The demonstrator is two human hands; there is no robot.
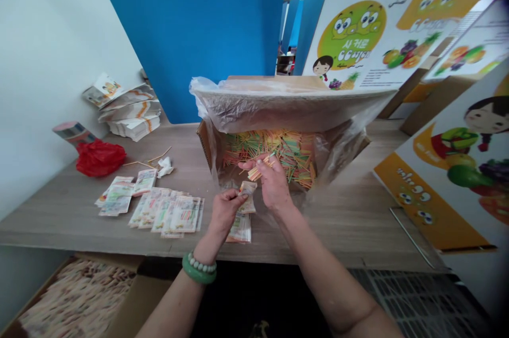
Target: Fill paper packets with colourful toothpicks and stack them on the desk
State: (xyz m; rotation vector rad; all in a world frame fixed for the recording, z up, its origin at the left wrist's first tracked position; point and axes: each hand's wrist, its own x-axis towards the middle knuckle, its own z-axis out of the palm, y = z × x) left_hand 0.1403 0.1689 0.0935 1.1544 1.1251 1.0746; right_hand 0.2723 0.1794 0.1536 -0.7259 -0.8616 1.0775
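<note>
Pinched in my left hand (227,209) is a small printed plastic packet (248,192), its upper end tilted toward the sticks. My right hand (273,184) holds a bundle of thin coloured sticks (258,169) in its fingers, just above and to the right of the packet. Both hands are at the near side of a cardboard box (204,147) lined with clear plastic (254,110). Loose sticks (294,155) in pink, yellow, green and orange lie inside it. Below my left hand, more packets (239,229) rest on the table.
Filled-looking packets (169,213) lie in overlapping rows at the left, near a red plastic bag (100,157) and crumpled tissue (165,167). Stacked printed cartons (133,110) sit behind. Large printed boxes (449,168) stand at right. Below the table's left edge is a carton of packets (75,295).
</note>
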